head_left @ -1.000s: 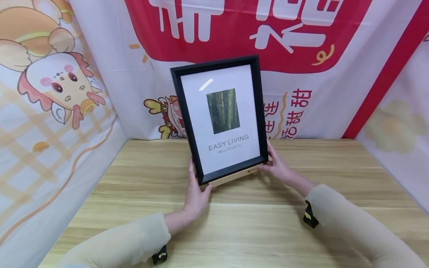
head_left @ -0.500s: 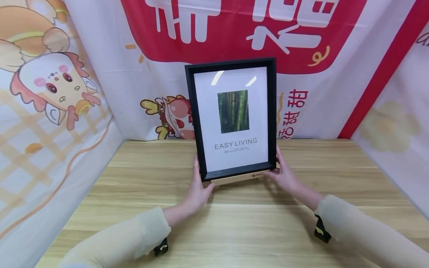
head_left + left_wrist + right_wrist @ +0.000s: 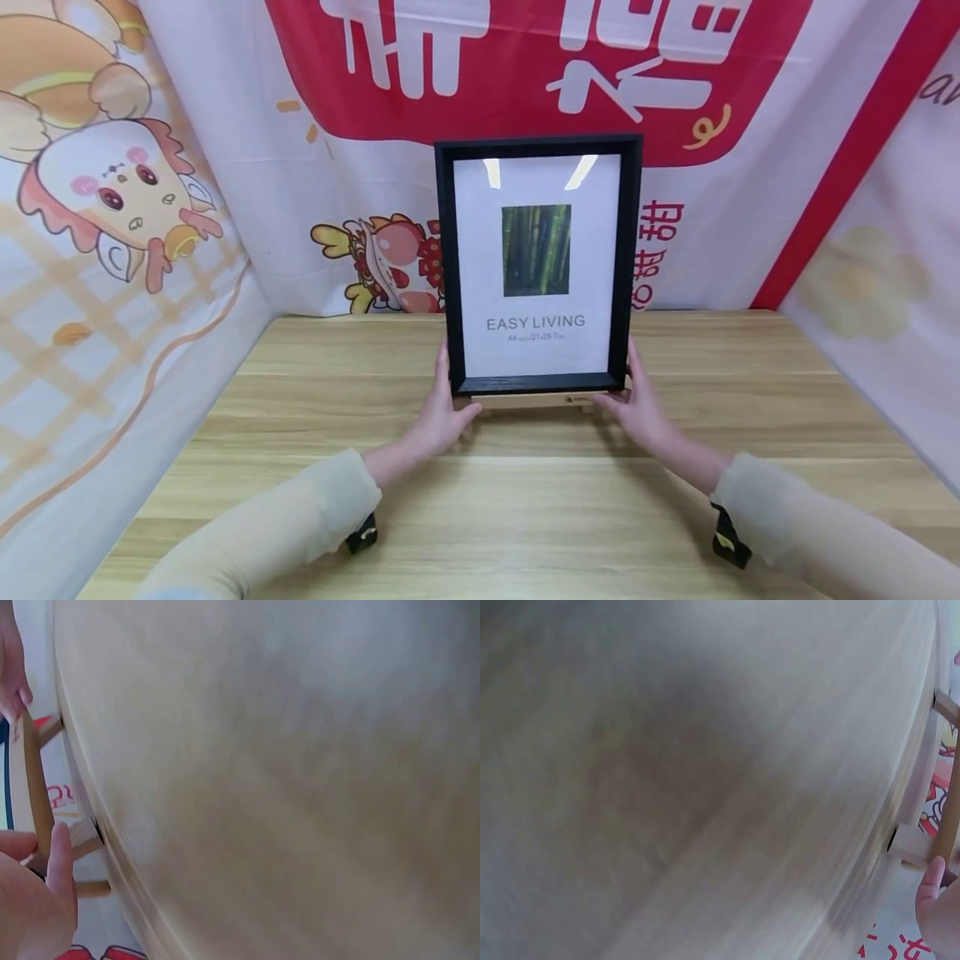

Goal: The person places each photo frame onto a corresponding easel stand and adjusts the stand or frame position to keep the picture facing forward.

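Observation:
A black picture frame (image 3: 630, 267) with a bamboo picture and the words EASY LIVING stands almost upright, facing me. It rests on the ledge of a small wooden easel (image 3: 525, 401), whose back is hidden behind it. My left hand (image 3: 437, 417) grips the easel's left end, thumb at the ledge and fingers up beside the frame. On the other end, my right hand (image 3: 643, 414) holds on the same way. In the left wrist view, the easel's ledge (image 3: 34, 780) and short legs show from low down. The right wrist view catches my right thumb against the ledge (image 3: 950, 810).
The wood-grain table (image 3: 510, 517) spreads in front of the easel. Behind it hangs a red and white printed cloth (image 3: 360, 158), close to the frame's back. Printed cloth walls (image 3: 112, 333) stand on both sides. Dark straps (image 3: 729, 537) hang under both wrists.
Both hands have turned the frame and easel from a tilted, angled pose to squarely facing me, shifting them rightward in view. The grip stays the same.

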The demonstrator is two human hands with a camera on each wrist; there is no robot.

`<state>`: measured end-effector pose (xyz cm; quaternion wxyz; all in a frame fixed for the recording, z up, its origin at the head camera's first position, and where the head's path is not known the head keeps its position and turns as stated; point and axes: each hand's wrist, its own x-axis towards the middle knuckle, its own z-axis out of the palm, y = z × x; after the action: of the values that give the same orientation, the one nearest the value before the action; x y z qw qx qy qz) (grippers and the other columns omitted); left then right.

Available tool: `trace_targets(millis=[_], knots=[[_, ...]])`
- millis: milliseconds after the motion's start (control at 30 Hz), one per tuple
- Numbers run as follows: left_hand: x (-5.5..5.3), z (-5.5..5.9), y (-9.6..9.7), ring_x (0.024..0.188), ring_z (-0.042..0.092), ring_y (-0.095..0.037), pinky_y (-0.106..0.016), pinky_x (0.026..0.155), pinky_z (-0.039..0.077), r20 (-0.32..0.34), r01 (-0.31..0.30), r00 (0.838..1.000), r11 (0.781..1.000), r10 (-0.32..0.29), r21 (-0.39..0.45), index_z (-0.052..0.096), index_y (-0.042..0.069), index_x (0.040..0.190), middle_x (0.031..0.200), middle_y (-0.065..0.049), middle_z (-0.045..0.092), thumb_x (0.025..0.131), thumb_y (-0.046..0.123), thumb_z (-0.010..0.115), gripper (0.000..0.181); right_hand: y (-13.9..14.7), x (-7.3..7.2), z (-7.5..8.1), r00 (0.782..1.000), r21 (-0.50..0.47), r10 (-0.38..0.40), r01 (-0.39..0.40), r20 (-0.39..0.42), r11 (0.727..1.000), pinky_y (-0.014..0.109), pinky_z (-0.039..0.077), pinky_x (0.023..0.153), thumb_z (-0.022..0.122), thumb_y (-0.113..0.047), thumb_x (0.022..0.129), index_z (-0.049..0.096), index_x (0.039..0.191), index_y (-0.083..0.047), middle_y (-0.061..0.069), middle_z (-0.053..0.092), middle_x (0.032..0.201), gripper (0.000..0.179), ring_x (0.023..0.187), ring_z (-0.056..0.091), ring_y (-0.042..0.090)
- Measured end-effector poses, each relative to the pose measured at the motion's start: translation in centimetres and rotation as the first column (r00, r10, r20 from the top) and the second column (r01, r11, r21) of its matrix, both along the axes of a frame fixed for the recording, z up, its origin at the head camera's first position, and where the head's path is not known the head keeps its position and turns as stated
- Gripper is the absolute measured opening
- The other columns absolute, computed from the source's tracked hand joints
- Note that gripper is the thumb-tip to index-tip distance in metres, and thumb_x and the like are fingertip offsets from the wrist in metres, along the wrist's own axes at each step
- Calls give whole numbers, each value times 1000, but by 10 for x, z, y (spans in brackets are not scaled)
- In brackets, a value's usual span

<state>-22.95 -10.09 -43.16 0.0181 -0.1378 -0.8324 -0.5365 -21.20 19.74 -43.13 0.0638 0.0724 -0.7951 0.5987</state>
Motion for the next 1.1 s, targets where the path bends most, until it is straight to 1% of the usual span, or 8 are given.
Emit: trace_targets(millis=[100,133,167,233,400,633,933,1100], knots=[[-5,1,-2,87,61,-38,-40,56,57,27,33,999,999,-33,19,-16,45,150,162,-8,3,84,-11,67,120,-1,3,-2,1000,6,-11,11,-11,1000,26,53,85,61,22,81,-6,156,-33,32,30,142,114,112,53,48],[-7,1,-3,85,62,-37,-41,57,57,38,37,999,999,-38,22,-16,47,150,162,-9,4,84,-11,67,120,-2,4,-2,1000,1,-12,12,-16,1000,26,53,85,61,22,81,-5,156,-35,30,30,143,115,113,53,47],[-8,2,-4,75,61,-37,-43,52,56,53,46,997,998,-48,34,-16,49,149,162,-10,6,84,-11,66,121,-3,4,-3,1000,-1,-12,12,-25,1000,26,53,86,61,22,81,-5,155,-37,29,29,144,116,114,52,46],[-10,3,-5,68,61,-36,-44,53,57,75,58,995,998,-60,37,-17,53,147,161,-12,10,85,-11,65,121,-3,5,-5,999,-4,-11,11,-38,1000,26,52,86,61,22,81,-4,155,-39,27,28,146,116,116,51,45],[-13,3,-6,66,61,-36,-46,53,57,83,76,993,996,-79,39,-17,54,146,159,-17,17,85,-11,65,121,-4,7,-6,998,0,-13,13,-60,1000,26,52,87,61,22,81,-4,155,-40,27,26,148,117,119,49,44],[-13,2,-3,67,60,-33,-43,52,57,66,72,995,997,-74,23,-18,56,145,160,-12,14,84,-11,66,123,0,5,-7,999,10,-14,14,-39,1000,24,52,85,61,20,83,-7,155,-37,29,28,145,114,115,51,47],[-9,2,4,57,58,-30,-43,51,56,43,61,997,998,-62,13,-18,48,149,161,-16,8,84,-12,66,122,6,5,-4,1000,14,-13,14,-17,1000,23,52,84,60,18,86,-11,156,-27,32,25,147,110,114,51,51],[-8,4,7,57,57,-27,-42,51,56,45,59,997,998,-59,-1,-21,51,146,161,-14,6,84,-11,66,124,8,6,-4,999,3,-6,6,-33,1000,21,52,84,60,19,85,-10,156,-25,32,26,145,109,113,52,51]])
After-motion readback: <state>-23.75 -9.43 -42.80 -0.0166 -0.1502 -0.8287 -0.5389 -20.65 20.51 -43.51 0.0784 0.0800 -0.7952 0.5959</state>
